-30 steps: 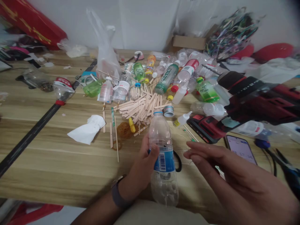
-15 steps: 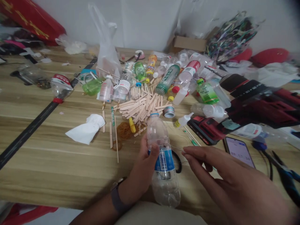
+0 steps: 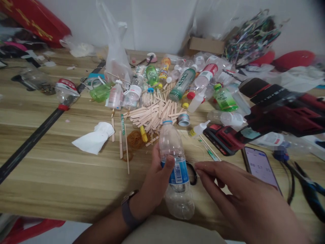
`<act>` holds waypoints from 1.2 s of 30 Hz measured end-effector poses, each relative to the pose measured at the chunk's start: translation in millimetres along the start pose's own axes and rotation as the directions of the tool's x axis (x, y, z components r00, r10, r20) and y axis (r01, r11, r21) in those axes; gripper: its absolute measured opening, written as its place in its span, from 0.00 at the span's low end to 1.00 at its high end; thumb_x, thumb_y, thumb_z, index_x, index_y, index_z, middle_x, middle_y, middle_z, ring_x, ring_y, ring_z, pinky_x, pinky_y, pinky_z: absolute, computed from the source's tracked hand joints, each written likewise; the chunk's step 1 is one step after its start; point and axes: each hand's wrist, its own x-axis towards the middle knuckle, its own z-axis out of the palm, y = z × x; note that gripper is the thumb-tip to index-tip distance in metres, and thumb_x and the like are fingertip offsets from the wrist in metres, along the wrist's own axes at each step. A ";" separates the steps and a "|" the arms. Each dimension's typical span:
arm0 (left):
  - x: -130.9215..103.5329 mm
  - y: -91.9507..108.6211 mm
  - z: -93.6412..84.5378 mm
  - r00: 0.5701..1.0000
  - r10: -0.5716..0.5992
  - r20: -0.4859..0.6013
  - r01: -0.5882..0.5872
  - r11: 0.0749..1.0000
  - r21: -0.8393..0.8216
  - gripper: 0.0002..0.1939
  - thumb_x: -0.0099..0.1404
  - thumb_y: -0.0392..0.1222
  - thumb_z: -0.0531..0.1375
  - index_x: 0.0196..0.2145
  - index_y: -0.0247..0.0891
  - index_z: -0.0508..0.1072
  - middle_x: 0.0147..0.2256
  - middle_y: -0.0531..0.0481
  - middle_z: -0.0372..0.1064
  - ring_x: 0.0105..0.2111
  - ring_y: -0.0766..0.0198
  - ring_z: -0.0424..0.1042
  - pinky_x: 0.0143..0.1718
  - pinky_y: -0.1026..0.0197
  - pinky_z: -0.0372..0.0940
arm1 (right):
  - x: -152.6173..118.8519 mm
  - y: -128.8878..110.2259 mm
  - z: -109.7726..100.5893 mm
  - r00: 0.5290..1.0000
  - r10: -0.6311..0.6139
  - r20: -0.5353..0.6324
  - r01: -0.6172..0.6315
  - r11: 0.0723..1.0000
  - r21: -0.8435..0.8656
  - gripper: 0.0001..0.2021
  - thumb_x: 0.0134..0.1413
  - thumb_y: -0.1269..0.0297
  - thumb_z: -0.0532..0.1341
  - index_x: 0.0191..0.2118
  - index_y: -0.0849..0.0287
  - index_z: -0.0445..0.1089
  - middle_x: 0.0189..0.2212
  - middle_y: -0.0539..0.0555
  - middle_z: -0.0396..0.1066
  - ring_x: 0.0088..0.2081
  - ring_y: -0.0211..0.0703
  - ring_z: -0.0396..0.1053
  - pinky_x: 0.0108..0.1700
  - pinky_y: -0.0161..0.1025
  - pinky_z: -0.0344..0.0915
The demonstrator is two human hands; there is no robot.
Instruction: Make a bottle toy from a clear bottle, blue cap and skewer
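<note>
Near the table's front edge, my left hand (image 3: 154,183) is wrapped round a clear plastic bottle (image 3: 180,198) with a blue label and no cap visible. The bottle leans slightly, its neck pointing away from me. To its right my right hand (image 3: 236,189) is closed in a pinch, thumb and forefinger together; a thin strand seems to run at the fingertips, too faint to make out fully. A black ring-shaped loop (image 3: 192,173) lies between the bottle and my right fingertips, partly hidden by the bottle.
Wooden sticks (image 3: 152,113) and many bottles (image 3: 182,84) lie beyond. A red and black drill (image 3: 276,108), a phone (image 3: 261,169) and pliers (image 3: 308,189) are at right. At left are a white tissue (image 3: 95,139) and a black pole (image 3: 33,139).
My right fingertips have moved slightly left and closer to the bottle. My left hand keeps its grip on the bottle, and the view has shifted a little.
</note>
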 end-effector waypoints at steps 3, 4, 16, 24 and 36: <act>-0.8 -1.4 0.1 1.000 0.014 0.016 -0.014 1.000 0.001 0.40 0.62 0.67 0.60 0.63 0.43 0.56 0.52 0.42 0.72 0.48 0.52 0.73 0.47 0.53 0.67 | 0.4 -0.7 6.5 0.999 -0.007 -0.051 0.005 0.999 -0.046 0.08 0.69 0.64 0.54 0.41 0.52 0.71 0.32 0.50 0.77 0.28 0.42 0.75 0.27 0.37 0.68; -1.0 -1.8 0.2 0.999 0.024 0.025 -0.024 1.000 -0.004 0.41 0.61 0.67 0.60 0.63 0.43 0.55 0.53 0.41 0.72 0.49 0.51 0.73 0.48 0.53 0.67 | 1.1 -1.1 8.3 0.999 -0.026 -0.046 0.022 0.997 -0.076 0.09 0.69 0.64 0.53 0.42 0.53 0.71 0.32 0.51 0.77 0.28 0.42 0.76 0.27 0.38 0.68; -0.4 -6.6 1.3 0.999 -0.017 0.033 0.020 0.996 -0.085 0.39 0.62 0.63 0.62 0.62 0.42 0.55 0.53 0.41 0.72 0.51 0.52 0.73 0.50 0.52 0.67 | 4.5 -2.3 36.8 0.988 -0.122 -0.098 0.113 0.990 -0.089 0.09 0.67 0.70 0.56 0.45 0.62 0.73 0.35 0.57 0.74 0.35 0.45 0.73 0.36 0.40 0.73; 2.1 -1.5 7.2 0.988 -0.149 0.047 0.156 0.954 -0.257 0.28 0.62 0.59 0.64 0.50 0.40 0.63 0.45 0.45 0.74 0.46 0.54 0.75 0.49 0.52 0.67 | 1.3 -5.6 39.6 0.999 0.000 0.051 -0.007 0.991 0.136 0.17 0.66 0.70 0.54 0.56 0.56 0.71 0.41 0.60 0.69 0.40 0.45 0.71 0.38 0.39 0.73; 3.3 -4.4 8.2 0.965 -0.225 0.133 0.255 0.924 -0.285 0.15 0.59 0.52 0.66 0.31 0.37 0.70 0.29 0.52 0.70 0.26 0.66 0.66 0.30 0.62 0.62 | -4.0 1.7 33.6 0.971 0.180 0.155 -0.238 0.750 0.617 0.23 0.67 0.64 0.56 0.65 0.51 0.59 0.40 0.51 0.71 0.38 0.36 0.72 0.40 0.33 0.73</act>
